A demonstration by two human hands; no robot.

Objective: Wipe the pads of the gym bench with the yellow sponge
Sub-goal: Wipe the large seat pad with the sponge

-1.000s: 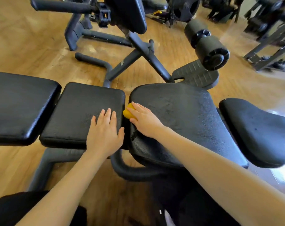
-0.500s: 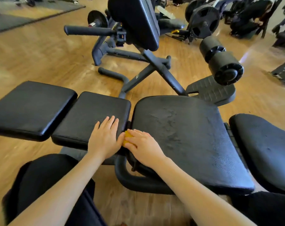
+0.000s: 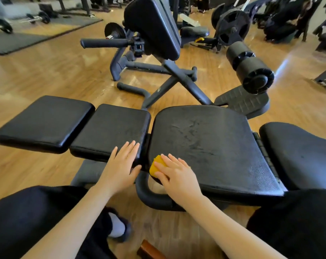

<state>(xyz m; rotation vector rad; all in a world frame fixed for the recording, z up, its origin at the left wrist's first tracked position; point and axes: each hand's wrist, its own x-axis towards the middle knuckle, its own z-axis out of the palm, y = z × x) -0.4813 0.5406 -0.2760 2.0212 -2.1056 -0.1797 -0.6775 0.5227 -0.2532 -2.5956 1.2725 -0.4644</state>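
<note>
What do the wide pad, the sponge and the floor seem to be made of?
Wide pad: likely vinyl or faux leather over padding; black, with a fine grain, dull streaks and a soft sheen.
Sponge: probably foam or soft plastic; yellow, matte, with a bumpy edge under the right hand.
Floor: wood or a wood-look laminate; plank lines, glossy reflections.

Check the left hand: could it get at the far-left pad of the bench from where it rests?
Probably yes. The left hand lies flat on the middle pad, holding nothing, and the far-left pad sits right beside it with nothing in between. The right hand presses the sponge elsewhere.
</note>
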